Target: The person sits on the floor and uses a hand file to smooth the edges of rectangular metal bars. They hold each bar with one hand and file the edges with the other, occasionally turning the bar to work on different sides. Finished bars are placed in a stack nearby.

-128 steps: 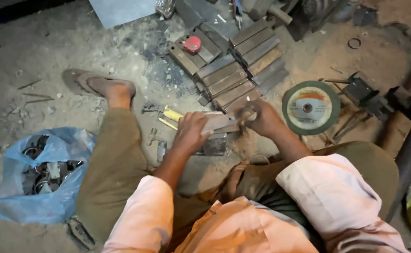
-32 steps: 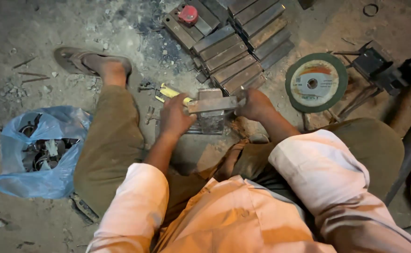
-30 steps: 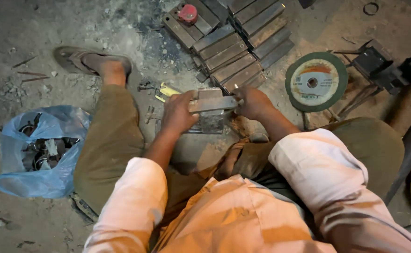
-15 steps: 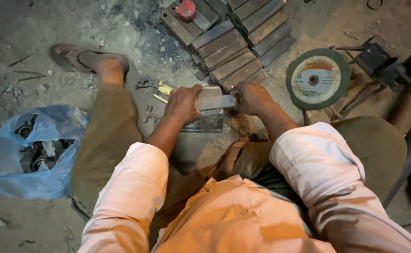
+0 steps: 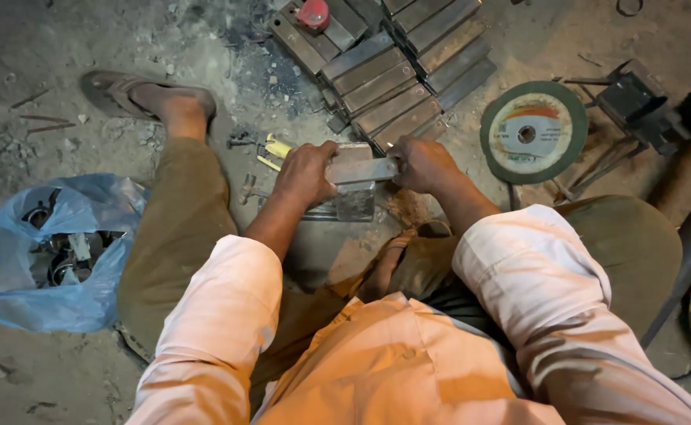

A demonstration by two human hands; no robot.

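Both hands remain clamped on a short flat metal bar point(image 5: 361, 169), left hand point(image 5: 306, 171) and right hand point(image 5: 424, 164) gripping opposite ends. The bar has stayed level over a small metal block point(image 5: 356, 203) on the floor, barely shifted; the stacked bars point(image 5: 408, 79) lie untouched beyond.

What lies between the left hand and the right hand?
In the head view, a flat metal bar spans the gap between the left hand and the right hand; each hand grips one end of it.
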